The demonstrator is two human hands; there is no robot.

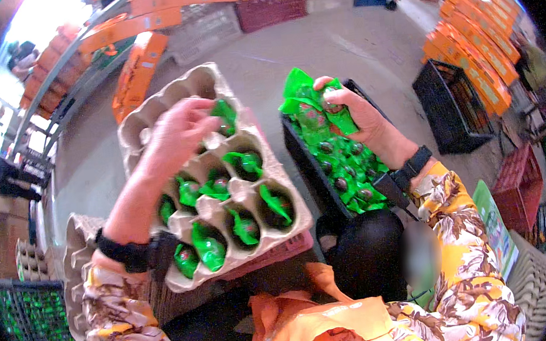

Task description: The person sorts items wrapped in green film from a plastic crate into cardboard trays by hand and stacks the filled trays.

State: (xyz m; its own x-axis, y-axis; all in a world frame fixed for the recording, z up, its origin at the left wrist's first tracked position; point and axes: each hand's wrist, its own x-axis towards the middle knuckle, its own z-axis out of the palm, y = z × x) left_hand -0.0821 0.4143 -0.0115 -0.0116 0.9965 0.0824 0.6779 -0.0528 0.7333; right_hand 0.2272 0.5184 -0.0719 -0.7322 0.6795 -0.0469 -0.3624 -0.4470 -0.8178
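Note:
A grey moulded-pulp tray (pixel 286 235) lies tilted in front of me; several of its lower cups hold dark round items in green wrappers, one of them a wrapped item (pixel 209 245). Over the tray's upper part is my left hand (pixel 182 125), blurred, its fingertips touching a green-wrapped item (pixel 224 117) at an upper right cup; whether it grips this item I cannot tell. To the right, my right hand (pixel 351 108) is closed on a green-wrapped round item (pixel 333 103) above a black plastic crate (pixel 302 167). That crate is full of similar wrapped items (pixel 341 183).
Orange boxes (pixel 469 63) are stacked at right, near an empty-looking black crate (pixel 449 104) and a red crate (pixel 516 191). More orange boxes (pixel 140 74) line the back and left. A crate of green-wrapped items (pixel 36 321) stands at lower left. Other people are at the far left.

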